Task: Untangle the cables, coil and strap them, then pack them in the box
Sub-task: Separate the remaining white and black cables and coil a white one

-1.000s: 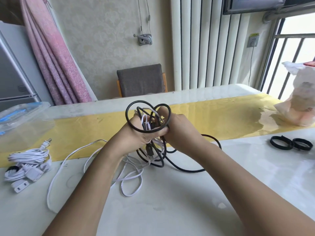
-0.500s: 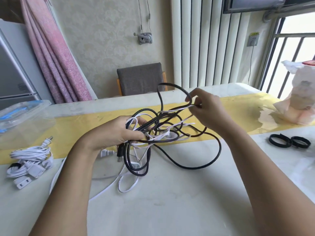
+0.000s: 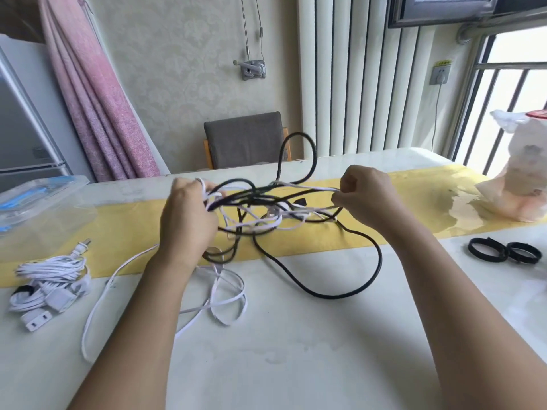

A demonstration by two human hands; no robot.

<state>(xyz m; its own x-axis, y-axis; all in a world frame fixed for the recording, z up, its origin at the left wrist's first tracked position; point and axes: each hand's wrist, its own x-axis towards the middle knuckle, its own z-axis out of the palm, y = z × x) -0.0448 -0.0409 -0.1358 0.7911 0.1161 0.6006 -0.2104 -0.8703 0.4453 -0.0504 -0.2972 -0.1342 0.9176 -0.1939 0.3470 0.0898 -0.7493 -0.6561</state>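
So the big pale table (image 3: 296, 365) has a yellow runner (image 3: 118, 229) across it, and I'll place everything off that runner. The clear plastic box (image 3: 38, 208) sits at its left end and a lumpy plastic bag (image 3: 521, 184) at its right end, so sideways pulls run out of room at both ends. The best open room looks like the bare tabletop on the near side. The tangle (image 3: 260, 214) is held up just above the middle of the runner. The black cord (image 3: 349, 291) sags in a wide loop onto the near side, and the white flat cable (image 3: 228, 291) trails there too. It all looks light. I'd guess the black cord is springy enough to hold its loops, while the white one is limp and slides or kinks. The left hand (image 3: 189, 220) is curled round a bunch of both colours, and the right hand (image 3: 367, 196) pinches white strands pulled taut sideways. I'd grab near a plug end and feed it back through, since plugs snag. A strapped white bundle (image 3: 50, 279) lies near the runner's left end on the near side, and two black straps (image 3: 487, 250) lie near its right end.
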